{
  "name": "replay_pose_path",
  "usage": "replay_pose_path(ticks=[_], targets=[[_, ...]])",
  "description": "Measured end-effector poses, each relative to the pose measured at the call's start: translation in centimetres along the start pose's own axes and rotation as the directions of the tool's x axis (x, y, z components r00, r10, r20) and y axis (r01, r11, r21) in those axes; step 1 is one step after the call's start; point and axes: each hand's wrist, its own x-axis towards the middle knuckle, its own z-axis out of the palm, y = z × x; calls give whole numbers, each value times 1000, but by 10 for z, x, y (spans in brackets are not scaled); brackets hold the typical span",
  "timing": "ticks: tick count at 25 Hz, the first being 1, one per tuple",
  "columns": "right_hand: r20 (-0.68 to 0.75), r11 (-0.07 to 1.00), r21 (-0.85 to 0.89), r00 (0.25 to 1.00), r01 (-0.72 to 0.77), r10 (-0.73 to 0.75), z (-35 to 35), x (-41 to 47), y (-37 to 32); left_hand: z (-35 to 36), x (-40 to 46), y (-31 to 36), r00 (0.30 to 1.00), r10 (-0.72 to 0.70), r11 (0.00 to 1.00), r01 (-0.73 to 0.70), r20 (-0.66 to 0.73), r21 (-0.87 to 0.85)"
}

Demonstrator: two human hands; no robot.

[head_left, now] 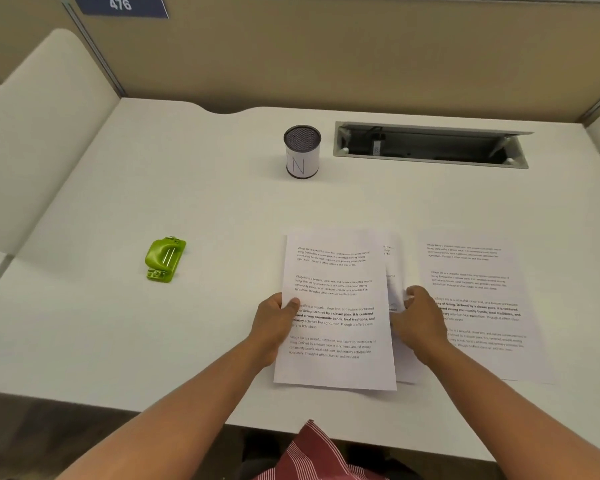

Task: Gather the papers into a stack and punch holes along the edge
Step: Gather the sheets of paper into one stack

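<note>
Three printed sheets lie near the desk's front edge. The left hand pinches the top sheet, which hides most of a second sheet. The right hand grips that one, fingers concealed. A third sheet lies right; the green punch sits far left.

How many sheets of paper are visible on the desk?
3: top sheet under the left hand, second sheet beneath it by the right hand, third sheet at right. More may be hidden.
</note>
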Motion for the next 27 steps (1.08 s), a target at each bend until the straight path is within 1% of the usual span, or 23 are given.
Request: replay_pose_path(ticks=[2, 4, 6, 7, 10, 13, 17, 19, 21, 24, 27], targets=[[29, 978, 207, 999, -26, 20, -2, 6, 1, 0, 0, -1, 1000, -1, 1000, 1, 1, -4], [48, 956, 293, 999, -6, -8, -9, 13, 1, -1, 0, 0, 1000, -16, 1000, 17, 16, -25], [47, 966, 257, 998, 33, -47, -19, 15, -2, -4, 0, 3, 999, -23, 999, 24, 25, -41], [34, 973, 223, 997, 56, -65, -24, 16, -2, -9, 1, 4, 1000, -4, 1000, 4, 13, -20], [-33, 972, 189, 990, 140, -136, -44, 19, -7, -28, 3, 13, 991, 111, 992, -106, -69, 74], [-49, 957, 232, 985, 174, -167, -66, 19, -14, -52, 7, 24, 968, 205, 974, -187, -145, 129], [-52, 926, 313, 977, 212, -206, -91, 21, -22, -78, 12, 32, 954, 224, 972, -205, -198, 115], [-22, 904, 379, 978, 199, -206, -96, 23, -24, -84, 12, 32, 964, 199, 979, -190, -177, 71], [37, 873, 460, 979, 161, -200, -93, 22, -26, -84, 11, 32, 979, 162, 986, -164, -124, -3], [139, 826, 557, 972, 79, -187, -76, 15, -29, -72, 1, 36, 991, 133, 980, -132, -6, -151], [193, 799, 601, 969, 9, -157, -53, 3, -33, -56, -11, 41, 985, 131, 959, -96, 116, -268]])
